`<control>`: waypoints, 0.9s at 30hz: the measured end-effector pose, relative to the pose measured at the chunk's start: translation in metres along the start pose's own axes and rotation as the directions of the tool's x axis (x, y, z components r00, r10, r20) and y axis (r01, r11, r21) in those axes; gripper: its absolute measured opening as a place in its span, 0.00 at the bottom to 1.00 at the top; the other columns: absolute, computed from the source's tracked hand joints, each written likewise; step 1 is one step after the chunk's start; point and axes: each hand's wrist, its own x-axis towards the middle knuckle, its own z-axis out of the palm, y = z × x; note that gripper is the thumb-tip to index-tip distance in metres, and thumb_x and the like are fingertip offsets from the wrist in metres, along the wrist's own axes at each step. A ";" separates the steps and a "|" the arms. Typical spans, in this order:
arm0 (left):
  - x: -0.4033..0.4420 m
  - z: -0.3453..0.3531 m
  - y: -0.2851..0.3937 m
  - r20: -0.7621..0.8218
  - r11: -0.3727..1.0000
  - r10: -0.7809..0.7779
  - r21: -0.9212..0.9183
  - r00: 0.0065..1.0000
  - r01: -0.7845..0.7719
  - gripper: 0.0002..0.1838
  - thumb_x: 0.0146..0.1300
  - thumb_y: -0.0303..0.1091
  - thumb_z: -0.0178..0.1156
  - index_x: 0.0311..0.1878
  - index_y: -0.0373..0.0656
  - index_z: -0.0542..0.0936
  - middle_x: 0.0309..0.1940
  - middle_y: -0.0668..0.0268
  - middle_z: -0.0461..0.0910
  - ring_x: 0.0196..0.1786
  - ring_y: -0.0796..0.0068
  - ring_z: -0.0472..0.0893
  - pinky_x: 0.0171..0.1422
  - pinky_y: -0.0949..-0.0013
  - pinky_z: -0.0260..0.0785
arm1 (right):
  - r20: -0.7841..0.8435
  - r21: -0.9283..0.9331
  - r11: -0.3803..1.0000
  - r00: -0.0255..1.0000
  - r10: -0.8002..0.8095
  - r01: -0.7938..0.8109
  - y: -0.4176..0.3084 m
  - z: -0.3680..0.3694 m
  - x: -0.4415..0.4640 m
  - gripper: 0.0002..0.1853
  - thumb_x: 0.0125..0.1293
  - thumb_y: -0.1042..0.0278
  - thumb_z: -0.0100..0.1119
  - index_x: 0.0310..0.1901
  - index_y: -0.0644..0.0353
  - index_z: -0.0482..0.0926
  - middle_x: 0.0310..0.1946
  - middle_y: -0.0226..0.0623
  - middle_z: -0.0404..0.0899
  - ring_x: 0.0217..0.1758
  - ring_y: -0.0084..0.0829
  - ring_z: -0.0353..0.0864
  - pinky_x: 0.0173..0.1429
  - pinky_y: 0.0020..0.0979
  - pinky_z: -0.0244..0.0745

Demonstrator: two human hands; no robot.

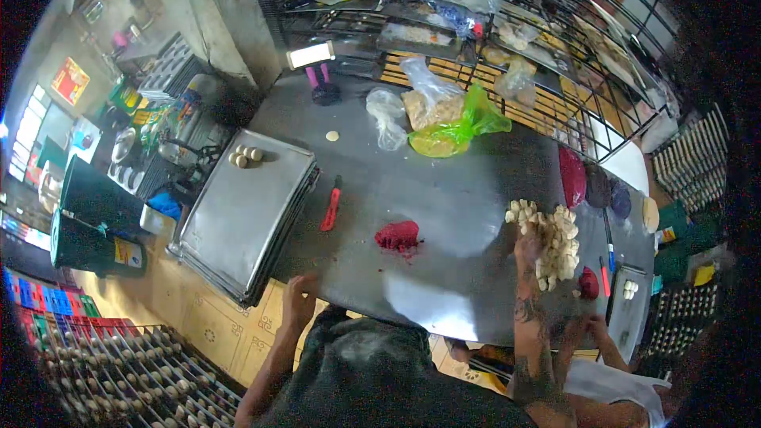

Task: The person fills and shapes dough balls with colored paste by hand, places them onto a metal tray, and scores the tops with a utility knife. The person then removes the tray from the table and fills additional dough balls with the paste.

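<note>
Near the table's front edge, my left hand (300, 296) has curled fingers; whether they hold anything is too small to make out. My right hand (529, 244) reaches into a pile of pale dough pieces (561, 247) on the right of the dark table (372, 182); its fingers are hidden among them. Between my hands lies a crumbly deep-red lump (398, 235). A red-handled knife (331, 208) lies left of the lump. One flat pale disc (332, 135) is farther back.
Stacked metal trays (246, 206) at left carry several dough balls (244, 157). Plastic bags (460, 123) lie at the back before wire shelves. A co-worker's hands (594, 329) are at lower right, near a red lump (588, 282) and a small tray (630, 309).
</note>
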 end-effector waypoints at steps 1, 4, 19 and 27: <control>0.006 0.002 -0.006 -0.002 0.999 0.028 -0.015 1.000 -0.028 0.11 0.63 0.26 0.66 0.49 0.39 0.84 0.45 0.56 0.84 0.48 0.58 0.83 0.48 0.63 0.78 | -0.126 0.220 0.971 0.989 -0.070 0.097 -0.006 0.005 -0.005 0.29 0.74 0.65 0.45 0.76 0.54 0.60 0.79 0.35 0.56 0.81 0.36 0.53 0.79 0.43 0.51; 0.008 0.001 -0.008 -0.007 0.997 0.058 -0.040 0.998 -0.058 0.11 0.63 0.27 0.67 0.48 0.38 0.85 0.45 0.55 0.84 0.47 0.59 0.83 0.48 0.64 0.78 | -0.301 0.425 0.879 0.949 -0.089 0.217 0.003 0.018 -0.020 0.24 0.76 0.69 0.39 0.73 0.57 0.63 0.75 0.32 0.59 0.77 0.33 0.57 0.78 0.36 0.51; 0.105 0.021 0.018 0.452 0.949 -0.068 -0.246 0.889 0.197 0.14 0.64 0.31 0.67 0.52 0.38 0.85 0.41 0.60 0.87 0.45 0.71 0.85 0.49 0.69 0.77 | -0.191 0.713 0.684 0.895 0.403 -0.156 -0.032 0.078 -0.035 0.04 0.65 0.73 0.64 0.40 0.60 0.80 0.32 0.30 0.82 0.30 0.25 0.78 0.35 0.29 0.76; 0.145 0.044 0.006 0.799 0.840 0.228 -0.450 0.557 0.303 0.17 0.67 0.32 0.65 0.55 0.34 0.81 0.42 0.61 0.86 0.42 0.72 0.85 0.48 0.68 0.79 | 0.460 0.849 0.229 0.880 0.122 -0.475 -0.381 0.094 -0.088 0.18 0.58 0.81 0.71 0.49 0.61 0.76 0.32 0.36 0.81 0.37 0.29 0.83 0.37 0.31 0.81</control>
